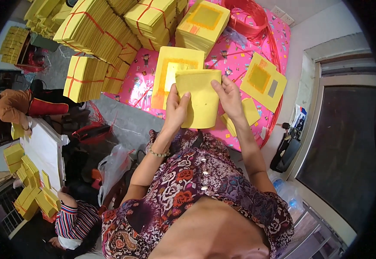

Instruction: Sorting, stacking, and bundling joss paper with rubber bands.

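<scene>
Between my two hands is a folded bundle of yellow paper sheets (pixel 203 99), its fold or edge curving along the top. My left hand (pixel 177 108) holds its left side, with the thumb on the front face. My right hand (pixel 229 97) grips the upper right edge, thumb in front. Just behind the bundle lies a yellow paper stack with an orange and gold square (pixel 162 82), partly covered by it. More loose yellow sheets (pixel 251 111) lie beside my right wrist.
A pink patterned cloth (pixel 142 64) covers the table. Tied yellow paper stacks (pixel 84 30) rise at the back left, a squared pile (pixel 203 23) at the back. Red plastic cord (pixel 248 28) and printed sheets (pixel 259 80) lie right. Two people work at a white table (pixel 43 149) left.
</scene>
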Demonstrator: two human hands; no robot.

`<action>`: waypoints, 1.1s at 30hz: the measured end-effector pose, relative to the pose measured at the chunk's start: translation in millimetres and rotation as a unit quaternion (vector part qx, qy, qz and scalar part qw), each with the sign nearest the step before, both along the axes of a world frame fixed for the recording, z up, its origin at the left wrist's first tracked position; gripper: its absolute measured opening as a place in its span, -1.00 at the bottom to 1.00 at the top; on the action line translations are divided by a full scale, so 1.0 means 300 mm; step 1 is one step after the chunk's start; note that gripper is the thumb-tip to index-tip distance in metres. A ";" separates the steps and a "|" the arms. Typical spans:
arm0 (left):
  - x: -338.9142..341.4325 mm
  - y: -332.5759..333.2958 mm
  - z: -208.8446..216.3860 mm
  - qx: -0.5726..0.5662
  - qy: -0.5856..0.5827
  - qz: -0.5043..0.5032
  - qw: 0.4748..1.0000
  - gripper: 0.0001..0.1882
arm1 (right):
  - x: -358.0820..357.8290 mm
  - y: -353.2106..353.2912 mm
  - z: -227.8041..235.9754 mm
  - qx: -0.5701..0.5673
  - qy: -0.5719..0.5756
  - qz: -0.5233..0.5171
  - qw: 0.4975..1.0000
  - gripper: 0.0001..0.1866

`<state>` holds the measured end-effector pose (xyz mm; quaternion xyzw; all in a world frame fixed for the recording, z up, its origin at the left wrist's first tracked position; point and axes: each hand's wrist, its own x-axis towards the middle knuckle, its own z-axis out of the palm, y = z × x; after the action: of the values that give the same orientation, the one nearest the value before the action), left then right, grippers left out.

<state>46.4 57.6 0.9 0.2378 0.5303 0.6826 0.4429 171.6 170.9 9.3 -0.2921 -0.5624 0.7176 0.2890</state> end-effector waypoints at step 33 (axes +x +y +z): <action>-0.138 -0.041 -0.128 0.110 0.249 0.040 0.961 -0.82 | -0.037 0.002 0.091 0.628 -0.125 0.026 0.768 -0.44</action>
<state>5.2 45.1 -37.6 0.4264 0.5544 0.6734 0.2398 160.5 171.5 36.5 -0.1178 -0.9263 0.1685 0.3159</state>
